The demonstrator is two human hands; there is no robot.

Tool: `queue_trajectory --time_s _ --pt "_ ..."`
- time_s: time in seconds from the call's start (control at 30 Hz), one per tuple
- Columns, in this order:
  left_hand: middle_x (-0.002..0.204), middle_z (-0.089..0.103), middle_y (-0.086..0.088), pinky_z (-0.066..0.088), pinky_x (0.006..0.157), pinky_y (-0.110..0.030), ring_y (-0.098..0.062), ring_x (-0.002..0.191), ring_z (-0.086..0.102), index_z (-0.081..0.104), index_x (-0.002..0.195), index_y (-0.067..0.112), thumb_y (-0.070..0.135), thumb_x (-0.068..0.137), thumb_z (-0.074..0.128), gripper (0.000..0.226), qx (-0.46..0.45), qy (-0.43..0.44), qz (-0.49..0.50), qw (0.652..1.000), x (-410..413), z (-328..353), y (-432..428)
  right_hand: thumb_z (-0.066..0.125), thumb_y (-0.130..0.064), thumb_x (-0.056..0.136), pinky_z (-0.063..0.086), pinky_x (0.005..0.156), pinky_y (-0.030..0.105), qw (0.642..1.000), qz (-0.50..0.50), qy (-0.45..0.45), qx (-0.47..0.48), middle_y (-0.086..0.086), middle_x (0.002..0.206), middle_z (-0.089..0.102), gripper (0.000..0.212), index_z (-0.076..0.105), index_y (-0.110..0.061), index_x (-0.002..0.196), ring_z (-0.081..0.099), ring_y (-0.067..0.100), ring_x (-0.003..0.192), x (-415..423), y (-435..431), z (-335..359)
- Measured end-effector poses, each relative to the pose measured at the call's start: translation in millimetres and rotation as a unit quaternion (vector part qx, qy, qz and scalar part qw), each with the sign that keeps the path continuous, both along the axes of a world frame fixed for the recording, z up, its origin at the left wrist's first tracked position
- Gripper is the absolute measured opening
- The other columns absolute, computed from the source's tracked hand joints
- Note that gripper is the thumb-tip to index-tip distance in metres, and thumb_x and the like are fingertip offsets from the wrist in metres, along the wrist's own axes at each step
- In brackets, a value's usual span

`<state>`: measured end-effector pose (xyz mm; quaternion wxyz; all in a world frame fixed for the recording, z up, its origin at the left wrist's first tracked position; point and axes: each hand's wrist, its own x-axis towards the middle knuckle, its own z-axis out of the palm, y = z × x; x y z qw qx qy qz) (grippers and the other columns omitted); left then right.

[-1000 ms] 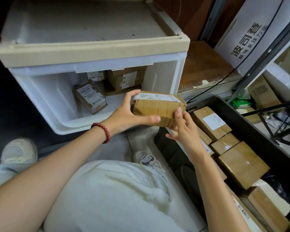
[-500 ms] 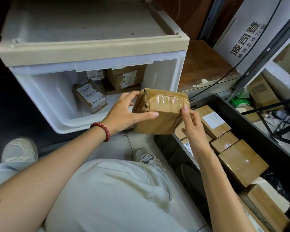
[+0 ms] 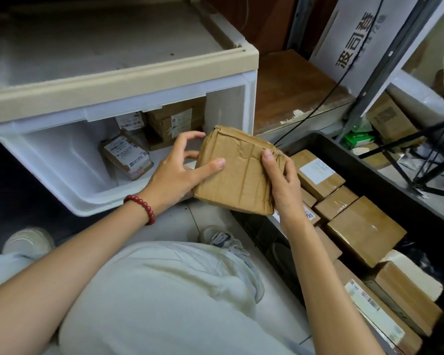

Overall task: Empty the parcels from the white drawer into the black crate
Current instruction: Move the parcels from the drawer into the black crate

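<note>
L hand (image 3: 173, 174), R hand (image 3: 283, 187) grip 1 parcel (image 3: 237, 175) — 3 labelled in drawer (image 3: 62, 175).

Brown taped cardboard parcel (image 3: 237, 172) is being rotated: the white label strip, on top 1.0 s ago, is no longer showing, and a plain creased brown face is tilting toward the camera. The parcel is sitting slightly lower, in front of the right corner of the white plastic drawer (image 3: 62, 160). Left grip (image 3: 176, 172) is shifting, its index finger lifting clear of the top-left edge. Right grip (image 3: 282, 185) is wrapping round the right edge, thumb pressing near the top-right corner, where only fingertips were touching earlier.
</note>
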<state>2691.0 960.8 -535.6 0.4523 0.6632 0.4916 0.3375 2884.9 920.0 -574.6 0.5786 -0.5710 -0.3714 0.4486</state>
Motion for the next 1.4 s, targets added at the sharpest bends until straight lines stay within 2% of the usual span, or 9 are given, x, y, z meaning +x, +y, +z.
queue_trajectory --time_s 0.13,0.3,0.4,0.5,0.6,0.83,1.03,1.2,1.4 --pt "0.116 0.050 0.014 0.051 0.063 -0.014 0.005 0.100 0.050 0.038 0.122 0.044 0.054 0.081 0.060 0.047 0.014 0.070 -0.008 0.997 21.6 8.7 -0.5 0.060 -0.052 0.082 0.052 0.073 0.017 0.999 -0.031 0.030 -0.003 -0.010 0.109 0.061 0.050 0.050 -0.028 0.125 0.064 0.005 0.096 11.5 -1.2 -4.6" --pt "0.121 0.050 0.008 0.045 0.087 -0.028 -0.011 0.107 0.051 0.038 0.133 0.030 0.055 0.087 0.056 0.055 0.062 0.140 -0.006 0.988 78.2 9.6 17.5 0.059 -0.056 0.085 0.050 0.076 0.027 0.981 -0.159 0.101 -0.041 -0.006 0.111 0.056 0.057 0.042 -0.024 0.129 0.059 0.008 0.098 35.8 -4.1 -8.4" --pt "0.120 0.049 0.006 0.045 0.078 -0.022 -0.011 0.105 0.051 0.038 0.134 0.024 0.050 0.087 0.060 0.058 0.038 0.105 -0.011 0.994 131.0 9.4 24.7 0.058 -0.059 0.086 0.045 0.067 0.025 0.957 -0.235 0.154 -0.067 0.000 0.120 0.051 0.064 0.034 -0.021 0.132 0.054 0.008 0.099 61.8 -10.6 -9.5" --pt "0.108 0.051 0.010 0.044 0.070 -0.016 -0.006 0.094 0.054 0.040 0.127 0.023 0.040 0.085 0.068 0.053 -0.028 -0.005 0.006 1.000 192.8 1.9 20.1 0.064 -0.060 0.080 0.054 0.083 0.041 0.927 -0.303 0.204 -0.085 0.005 0.125 0.050 0.074 0.031 -0.020 0.133 0.056 0.017 0.105 89.5 -23.6 -11.5" --pt "0.120 0.054 0.003 0.047 0.089 -0.028 -0.014 0.106 0.056 0.039 0.123 0.023 0.035 0.078 0.076 0.059 -0.094 -0.071 0.003 0.993 248.3 -22.6 5.4 0.072 -0.052 0.078 0.055 0.086 0.053 0.887 -0.366 0.271 -0.071 0.006 0.120 0.053 0.075 0.033 -0.018 0.132 0.059 0.024 0.108 120.6 -43.7 -21.5" --pt "0.129 0.045 0.005 0.046 0.100 -0.042 -0.016 0.118 0.046 0.032 0.136 0.026 0.038 0.073 0.079 0.079 -0.103 0.014 -0.188 0.977 313.3 -62.3 -34.8 0.069 -0.053 0.081 0.055 0.085 0.055 0.806 -0.500 0.305 -0.086 0.011 0.122 0.057 0.071 0.038 -0.016 0.133 0.060 0.025 0.105 180.3 -90.7 -59.9" --pt "0.130 0.044 0.006 0.044 0.101 -0.041 -0.014 0.115 0.045 0.031 0.140 0.027 0.036 0.074 0.078 0.082 -0.111 0.038 -0.232 0.966 340.2 -70.6 -34.4 0.068 -0.052 0.082 0.049 0.095 0.047 0.798 -0.541 0.231 -0.128 0.004 0.106 0.059 0.046 0.042 -0.022 0.105 0.059 0.019 0.100 199.7 -104.7 -74.7" --pt "0.140 0.029 -0.001 0.035 0.091 -0.030 -0.015 0.117 0.038 0.021 0.148 0.036 0.035 0.078 0.076 0.089 -0.116 0.072 -0.291 0.947 366.0 -77.4 -40.3 0.064 -0.050 0.086 0.047 0.074 0.028 0.806 -0.533 0.211 -0.147 0.004 0.109 0.061 0.045 0.047 -0.017 0.111 0.058 0.013 0.095 214.3 -122.7 -86.6" --pt "0.147 0.035 -0.004 0.036 0.106 -0.043 -0.024 0.132 0.039 0.009 0.151 0.029 0.021 0.080 0.075 0.097 -0.161 0.099 -0.355 0.916 404.1 -93.1 -54.2 0.070 -0.044 0.084 0.049 0.099 0.046 0.819 -0.531 0.138 -0.168 -0.008 0.106 0.063 0.044 0.048 -0.033 0.121 0.061 0.014 0.102 238.0 -149.9 -97.0"
